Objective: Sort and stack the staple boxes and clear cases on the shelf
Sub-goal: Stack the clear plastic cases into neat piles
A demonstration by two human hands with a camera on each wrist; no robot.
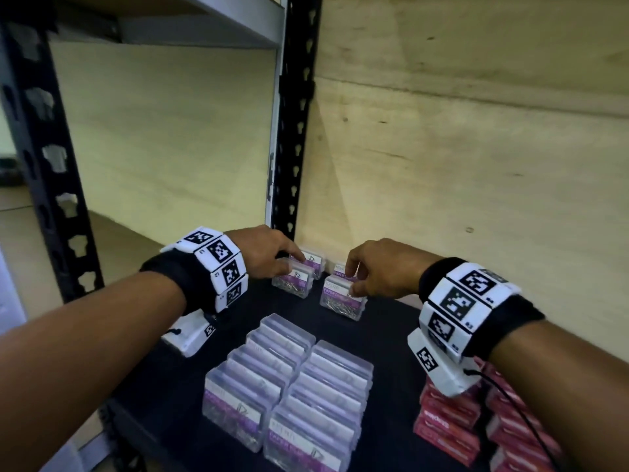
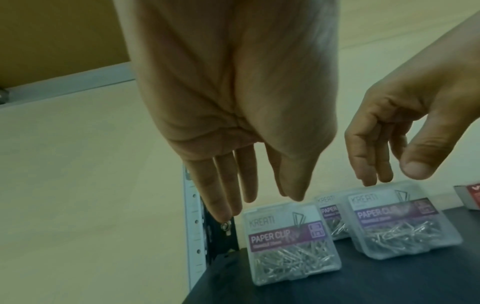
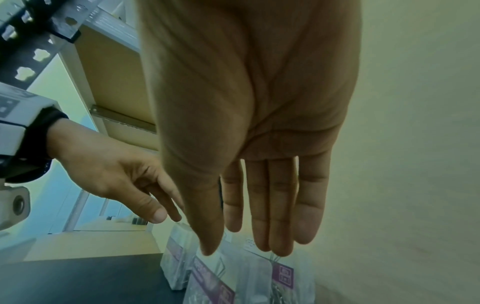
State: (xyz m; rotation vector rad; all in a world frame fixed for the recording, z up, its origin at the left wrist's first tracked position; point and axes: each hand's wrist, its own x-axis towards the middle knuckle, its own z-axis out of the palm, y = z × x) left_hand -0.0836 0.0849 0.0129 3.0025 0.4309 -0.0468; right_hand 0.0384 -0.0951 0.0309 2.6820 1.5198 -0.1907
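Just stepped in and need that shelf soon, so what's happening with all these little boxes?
A person is sorting stationery on the black shelf. Both hands reach to its back, where four clear paper-clip cases stand in two pairs; the left hand and right hand hover with straight fingers, gripping nothing. A bigger block of clear cases and red staple boxes sit nearer the front.

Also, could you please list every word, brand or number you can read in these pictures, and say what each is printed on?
"KREATI": white label top of the clear plastic paper clip case nearest the shelf post, and of its neighbour.
"PAPER CLIP": purple band on the same case; cut to "PAPER CL" on the neighbour.
Smaller line under "PAPER CLIP": too blurred.
Red cardboard staple boxes: white lettering, unreadable.
Wristband markers: patterns, no text.
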